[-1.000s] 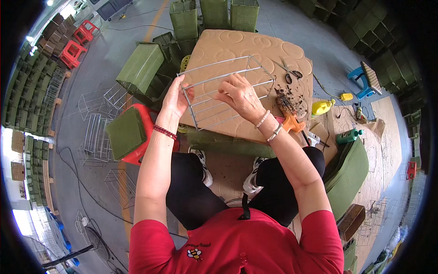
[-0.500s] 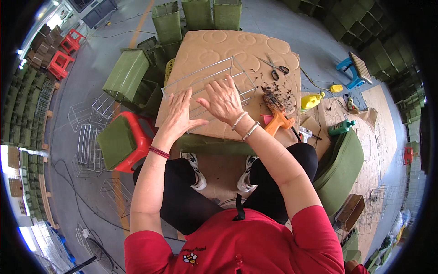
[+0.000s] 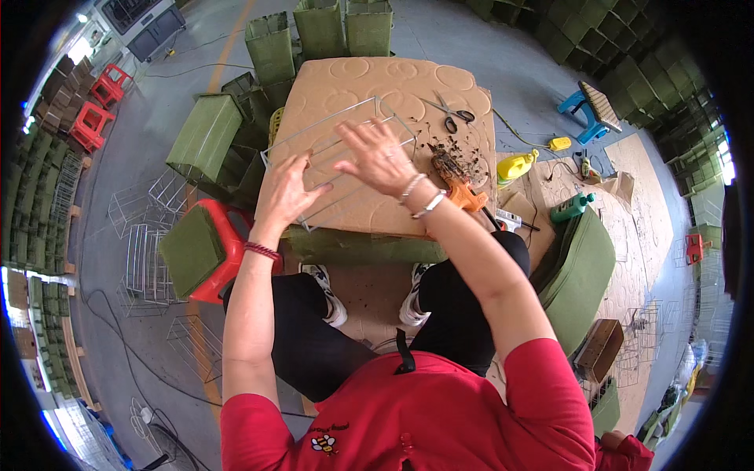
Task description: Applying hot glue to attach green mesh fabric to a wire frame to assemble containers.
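Observation:
A rectangular wire frame (image 3: 321, 125) lies on the cardboard-covered table (image 3: 440, 74) before me. My left hand (image 3: 287, 195) is over its near left part, thumb held apart and fingers a little bent; whether the fingertips touch a wire I cannot tell. Over the frame's right half is my right hand (image 3: 378, 163), palm down with fingers stretched out, holding nothing. It hides some of the wires. To the right of that hand lies an orange glue gun (image 3: 465, 196) with a dark, crusted front, among scattered black crumbs. Black-handled scissors (image 3: 450, 116) lie open farther back.
Green boxes (image 3: 206, 135) stand left of and behind the table. A red stool (image 3: 224, 251) with a green pad is at my left. On the right are a yellow bottle (image 3: 514, 168), a green bottle (image 3: 571, 207) and a stack of green felt pieces (image 3: 577, 275). Wire frames (image 3: 149, 255) lie leftward.
My left fingers have gone from straight to more bent. My right hand has turned, its fingers pointing more to the left. The whole view has shifted slightly.

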Demonstrator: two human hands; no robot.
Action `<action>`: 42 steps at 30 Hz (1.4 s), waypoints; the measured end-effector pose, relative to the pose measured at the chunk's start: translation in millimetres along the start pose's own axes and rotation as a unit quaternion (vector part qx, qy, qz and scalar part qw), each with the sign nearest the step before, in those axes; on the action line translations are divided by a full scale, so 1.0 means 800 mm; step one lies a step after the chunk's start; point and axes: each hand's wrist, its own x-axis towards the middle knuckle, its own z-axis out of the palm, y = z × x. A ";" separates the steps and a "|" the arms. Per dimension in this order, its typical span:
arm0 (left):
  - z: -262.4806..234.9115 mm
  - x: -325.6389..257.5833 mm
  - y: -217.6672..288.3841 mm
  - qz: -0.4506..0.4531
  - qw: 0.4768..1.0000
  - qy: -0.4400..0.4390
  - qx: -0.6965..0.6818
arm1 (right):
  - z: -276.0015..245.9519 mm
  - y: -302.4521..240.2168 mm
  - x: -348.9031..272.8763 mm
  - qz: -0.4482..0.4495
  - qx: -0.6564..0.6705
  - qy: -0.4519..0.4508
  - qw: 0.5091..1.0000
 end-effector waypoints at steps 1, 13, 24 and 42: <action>-0.016 -0.004 -0.007 -0.033 0.997 -0.035 -0.063 | -0.022 0.003 -0.002 0.013 -0.015 -0.046 0.999; -0.036 0.044 -0.041 -0.078 0.976 -0.125 -0.161 | -0.052 -0.009 -0.032 -0.016 -0.032 -0.158 0.987; 0.037 0.008 0.012 0.078 0.989 -0.039 0.123 | 0.010 0.016 -0.021 0.038 -0.010 -0.060 0.997; 0.031 0.023 -0.006 0.092 0.996 -0.007 0.006 | -0.012 0.004 -0.020 0.016 -0.026 -0.099 0.995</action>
